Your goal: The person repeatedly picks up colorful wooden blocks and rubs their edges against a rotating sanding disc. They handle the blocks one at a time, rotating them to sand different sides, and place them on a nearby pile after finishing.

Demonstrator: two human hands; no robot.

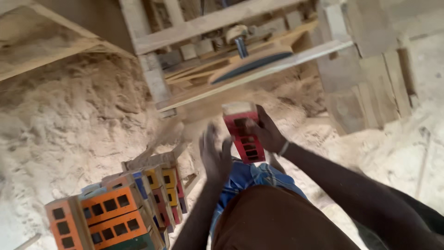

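Brown cloth over the knee fills the foreground at 6 o'clock, where a person holds a red wooden block (243, 134) with cut-out slots (likely light, rigid and best gripped by its long edges). Right hand (266, 132) is clamped on its side; left hand (215, 155), blurred, hovers just beside, fingers spread, above sawdust (69, 120), with stacked painted blocks (115, 210) at 8 o'clock.

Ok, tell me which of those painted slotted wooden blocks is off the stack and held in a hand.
The red block, gripped in the right hand above the lap. The orange, yellow and blue ones sit stacked on the sawdust at lower left; the left hand is open and blurred beside it.
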